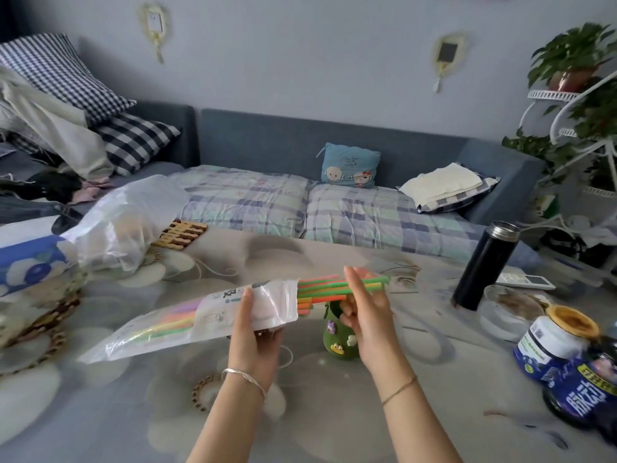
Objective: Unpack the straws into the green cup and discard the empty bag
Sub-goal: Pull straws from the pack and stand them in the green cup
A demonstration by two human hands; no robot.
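Two hands are in view, the left hand (255, 332) and the right hand (365, 315). One straw bag (213, 317), one green cup (339, 339), one black flask (484, 265), one jar (556, 342). The straws (334, 287) overlap too closely to count. One blue cushion (349, 165).

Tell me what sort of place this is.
Probably a home living room or bedroom: a blue sofa with a plaid quilt and checked pillows, and potted plants on a stand.

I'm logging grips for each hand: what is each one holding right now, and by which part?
The left hand grips the straw bag near its open end. The right hand holds the straws by the ends sticking out of the bag.
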